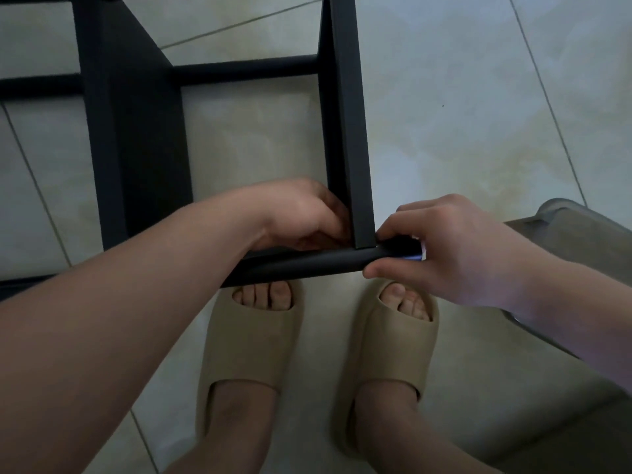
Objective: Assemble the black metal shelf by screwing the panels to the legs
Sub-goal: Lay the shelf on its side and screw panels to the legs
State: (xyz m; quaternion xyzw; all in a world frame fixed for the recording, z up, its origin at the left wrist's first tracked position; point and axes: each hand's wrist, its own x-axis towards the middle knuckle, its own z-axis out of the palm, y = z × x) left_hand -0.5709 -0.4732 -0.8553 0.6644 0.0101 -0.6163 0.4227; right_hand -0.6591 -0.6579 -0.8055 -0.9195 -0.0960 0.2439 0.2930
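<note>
Shelf (pixel 136 148) on the floor, centre-left. Left hand (pixel 301 213) curled inside near corner against right panel (pixel 352 131); hold cannot be told. Right hand (pixel 458 248) pinches small dark object (pixel 402 244) at near leg's (pixel 301 266) right end.

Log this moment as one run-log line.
step: panel-to-leg corner joint | left hand: inside the corner against panel, fingertips hidden | right hand: grips end of leg | shelf: on tiled floor

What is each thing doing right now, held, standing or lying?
left hand: grips the panel at the corner.
right hand: pinches the leg's end.
panel: on edge, meeting the leg.
leg: horizontal, held at its end.
slippers: worn, flat on floor.
</note>
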